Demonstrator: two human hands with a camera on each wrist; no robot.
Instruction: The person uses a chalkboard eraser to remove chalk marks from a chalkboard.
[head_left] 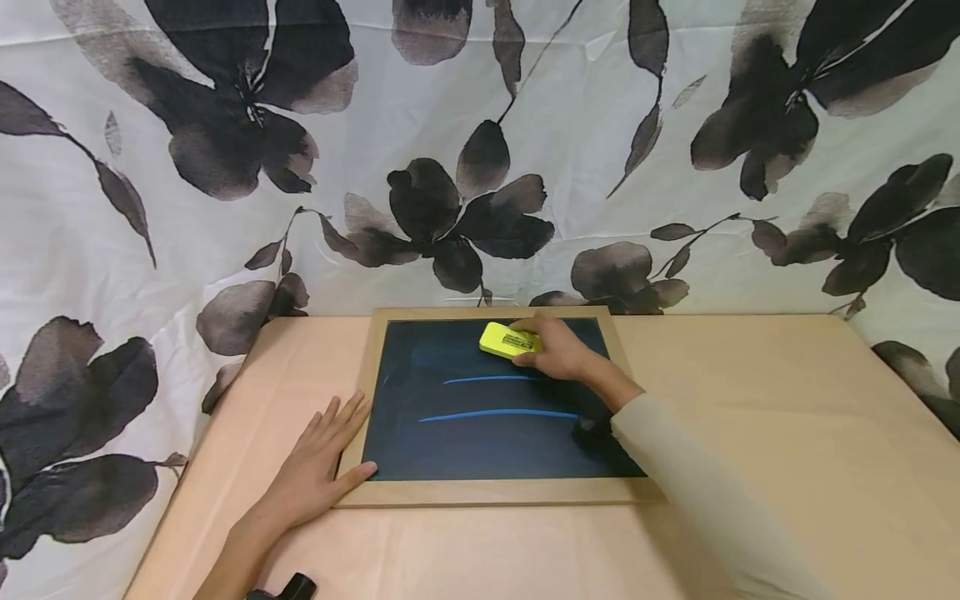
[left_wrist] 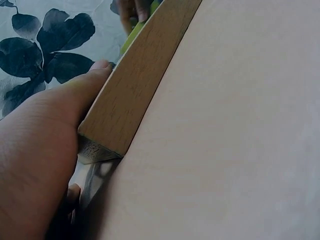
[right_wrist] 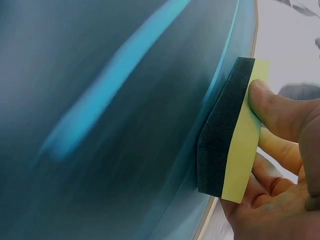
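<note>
A small blackboard [head_left: 480, 454] in a pale wooden frame [head_left: 495, 493] lies on the table. Two blue lines [head_left: 495, 413] run across its dark surface. My right hand [head_left: 561, 348] grips a yellow chalkboard eraser [head_left: 497, 338] near the board's far edge, above the upper line. In the right wrist view the eraser's dark felt side [right_wrist: 220, 135] meets the board, with thumb and fingers around the yellow back. My left hand [head_left: 311, 467] rests at the frame's left side near the front corner, fingers extended, thumb over the edge. The left wrist view shows that hand [left_wrist: 40, 150] against the wooden frame [left_wrist: 132, 75].
The light wooden table [head_left: 757, 417] extends on both sides of the board. Behind it and to the left hangs a white cloth [head_left: 600, 100] with dark flowers. A black device [head_left: 298, 587] sits by the left wrist, another [head_left: 591, 427] under the right wrist.
</note>
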